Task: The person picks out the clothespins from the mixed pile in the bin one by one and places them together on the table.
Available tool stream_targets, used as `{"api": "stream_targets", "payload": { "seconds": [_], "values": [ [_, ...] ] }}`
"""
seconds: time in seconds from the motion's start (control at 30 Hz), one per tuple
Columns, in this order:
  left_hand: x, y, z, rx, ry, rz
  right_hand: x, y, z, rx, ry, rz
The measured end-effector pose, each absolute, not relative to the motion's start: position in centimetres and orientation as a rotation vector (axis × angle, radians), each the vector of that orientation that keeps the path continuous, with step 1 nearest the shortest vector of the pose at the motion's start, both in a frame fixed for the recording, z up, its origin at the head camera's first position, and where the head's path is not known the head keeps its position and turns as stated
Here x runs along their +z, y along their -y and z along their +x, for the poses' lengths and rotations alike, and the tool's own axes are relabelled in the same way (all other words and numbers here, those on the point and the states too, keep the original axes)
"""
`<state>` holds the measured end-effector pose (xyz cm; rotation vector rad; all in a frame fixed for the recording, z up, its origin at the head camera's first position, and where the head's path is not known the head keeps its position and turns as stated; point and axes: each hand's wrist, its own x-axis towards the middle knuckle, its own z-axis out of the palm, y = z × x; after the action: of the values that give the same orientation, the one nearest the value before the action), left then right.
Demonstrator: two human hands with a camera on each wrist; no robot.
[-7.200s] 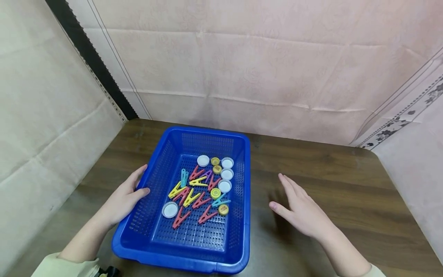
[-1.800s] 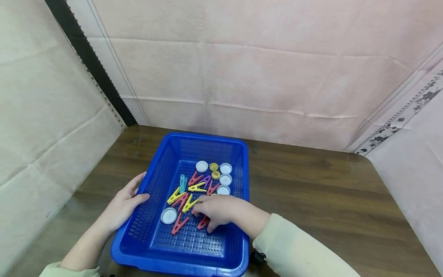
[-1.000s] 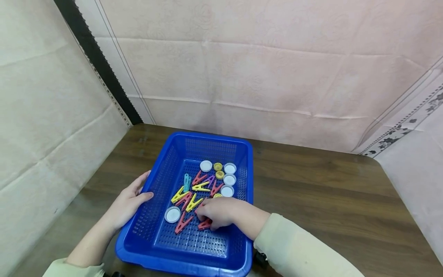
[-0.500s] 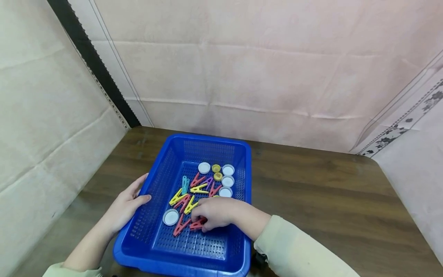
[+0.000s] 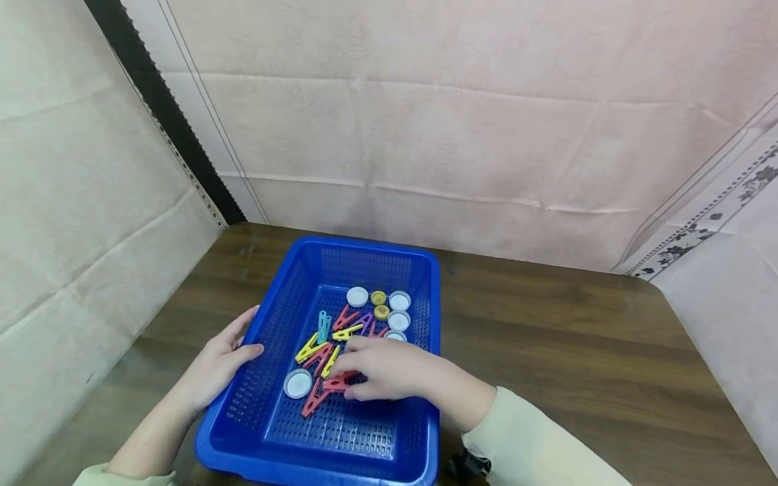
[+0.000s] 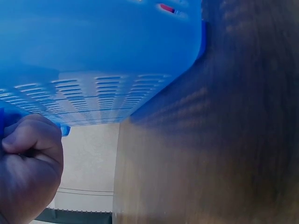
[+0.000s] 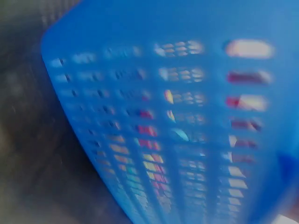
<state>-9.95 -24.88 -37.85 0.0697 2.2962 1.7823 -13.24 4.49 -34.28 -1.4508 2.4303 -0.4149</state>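
A blue plastic basket [image 5: 231,432] stands on the table, holding red, yellow, blue and purple clothespins and white and yellow bottle caps. My left hand [image 5: 209,368] grips its left rim, thumb over the inside wall; the left wrist view shows the fingers curled at the rim. Inside the basket, my right hand [image 5: 389,368] pinches a red clothespin [image 5: 334,384] between thumb and fingers. That clothespin overlaps another red clothespin [image 5: 313,402] beside a white cap [image 5: 298,383]. The right hand hides some pieces under it. In the right wrist view only the basket's slotted wall shows, blurred.
The caps, including a yellow cap [image 5: 381,312] and a white cap [image 5: 399,320], lie mostly toward the basket's back right. A brown wooden table [image 5: 565,351] extends to the right. A pale cloth [image 5: 425,135] hangs behind it.
My right hand has gone from beside the basket into it, then shifted left with a red clothespin, bringing it against the other one. My left hand has stayed on the rim.
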Motion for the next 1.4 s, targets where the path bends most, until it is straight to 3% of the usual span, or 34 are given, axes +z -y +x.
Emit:
{"api": "stream_targets", "payload": {
  "seconds": [0.33, 0.77, 1.4],
  "values": [
    [-37.9, 25.0, -9.8, 1.806, -2.280, 0.096, -32.0, -8.3, -13.1, -0.697, -2.605, -1.475],
    [-38.0, 24.8, -9.9, 1.828, -2.243, 0.096, -33.1, -13.0, -13.8, -1.105, -2.741, -1.297],
    [-37.8, 24.9, -9.8, 1.800, -2.276, 0.086, -37.5, -17.4, -15.2, -1.452, -3.105, -0.618]
  ]
}}
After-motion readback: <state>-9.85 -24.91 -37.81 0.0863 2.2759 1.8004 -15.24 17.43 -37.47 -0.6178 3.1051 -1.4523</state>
